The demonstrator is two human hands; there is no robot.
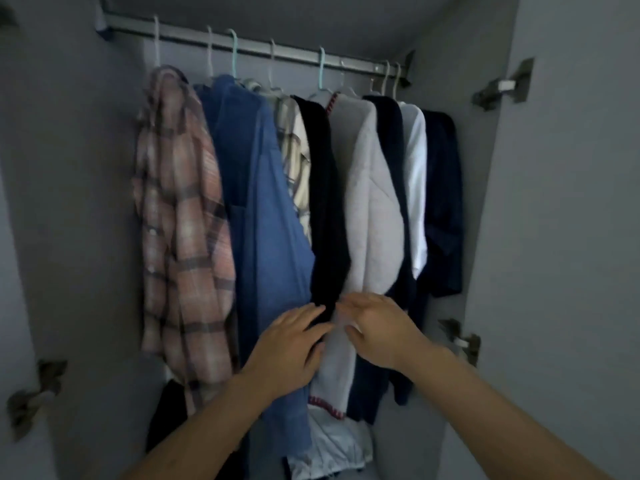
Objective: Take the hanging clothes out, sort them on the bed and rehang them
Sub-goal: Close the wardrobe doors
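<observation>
Several garments hang on hangers from a metal rail [263, 46] inside an open wardrobe. From the left: a pink plaid shirt [183, 216], a blue denim garment [266, 216], a cream checked shirt [296, 161], a black garment [325, 209], a pale grey fleece top [372, 202], a navy garment [398, 140], a white shirt [417, 188] and a dark blue one [445, 209]. My left hand [291, 344] touches the blue and black garments low down, fingers straight. My right hand [377, 327] rests on the grey fleece, fingers extended.
The wardrobe's grey side walls [86, 202] close in left and right, with door hinges [502, 88] on the right door edge and more on the left. Light folded fabric [332, 445] lies at the wardrobe bottom below the clothes.
</observation>
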